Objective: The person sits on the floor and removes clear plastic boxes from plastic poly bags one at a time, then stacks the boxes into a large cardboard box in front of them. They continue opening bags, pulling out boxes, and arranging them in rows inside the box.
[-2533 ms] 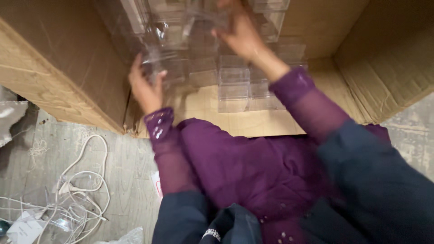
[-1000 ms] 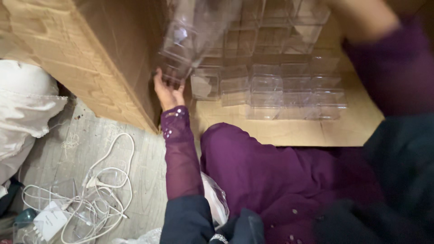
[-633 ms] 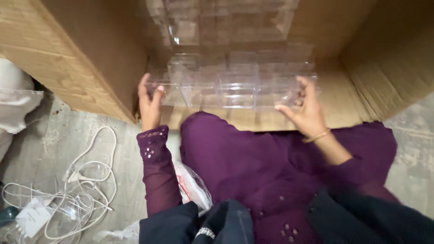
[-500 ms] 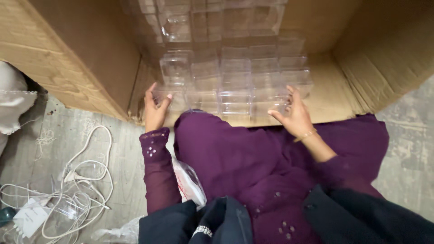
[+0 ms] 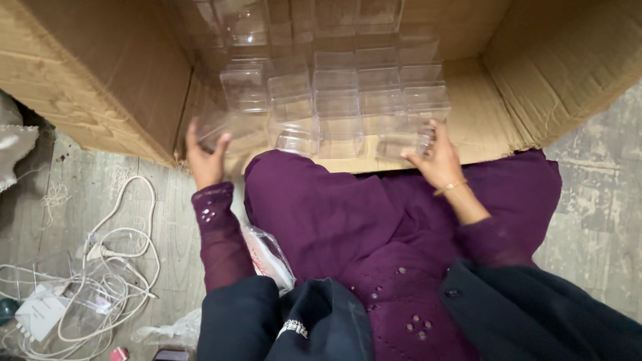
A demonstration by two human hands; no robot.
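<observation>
Both hands shifted apart since earlier frame. Left hand (image 5: pixel 206 157) cupped round clear plastic container (image 5: pixel 224 130); right hand (image 5: pixel 438 159) grips another container (image 5: pixel 399 142). Both at cardboard box (image 5: pixel 100 73) mouth. Risk: neighbouring stacked containers (image 5: pixel 338 100) toppling if nudged.

Worn grey plank floor (image 5: pixel 588 200)

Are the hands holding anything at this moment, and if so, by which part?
Both grip the nearest row of clear plastic boxes by its two ends: left hand at the left end, right hand at the right.
</observation>
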